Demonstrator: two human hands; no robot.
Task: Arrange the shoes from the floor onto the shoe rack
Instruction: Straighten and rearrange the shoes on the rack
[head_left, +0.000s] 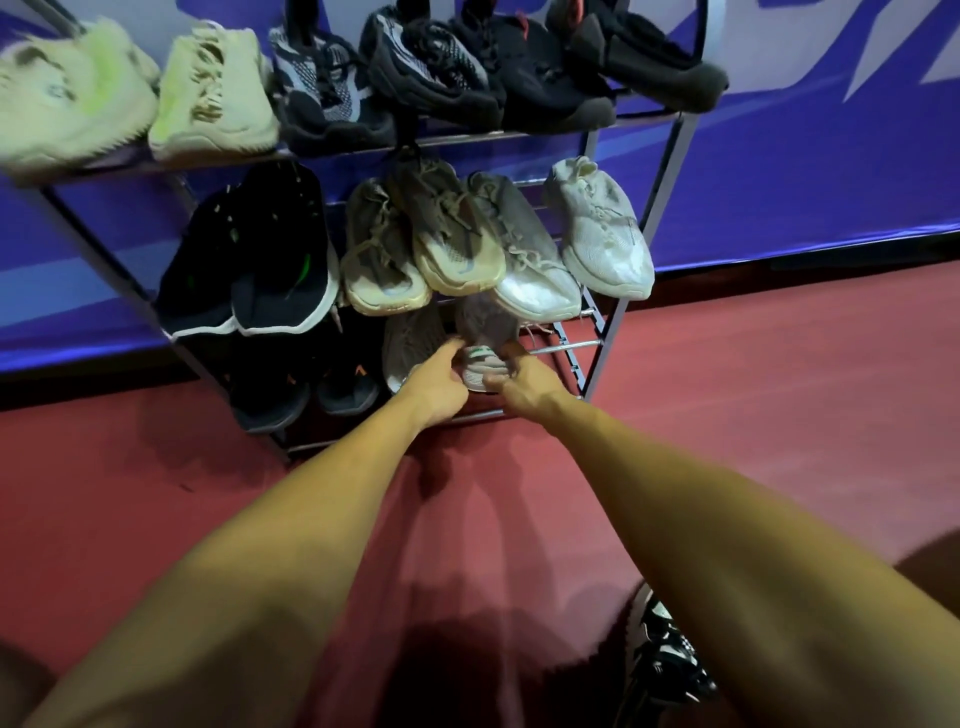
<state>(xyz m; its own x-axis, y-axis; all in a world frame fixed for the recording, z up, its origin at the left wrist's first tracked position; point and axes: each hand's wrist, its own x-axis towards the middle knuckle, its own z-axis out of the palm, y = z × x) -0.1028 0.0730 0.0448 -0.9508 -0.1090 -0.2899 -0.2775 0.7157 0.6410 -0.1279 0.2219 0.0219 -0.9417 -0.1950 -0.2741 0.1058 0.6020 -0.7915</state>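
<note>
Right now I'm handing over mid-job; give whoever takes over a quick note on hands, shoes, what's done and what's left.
Left hand and right hand: both gripping the toe of a grey-brown sneaker on the bottom shelf of the shoe rack, beside its mate.
Done: top and middle shelves look full; two dark shoes sit at bottom left.
Left: release this sneaker once seated. One black-and-white shoe shows by the right arm, possibly worn; check.
</note>
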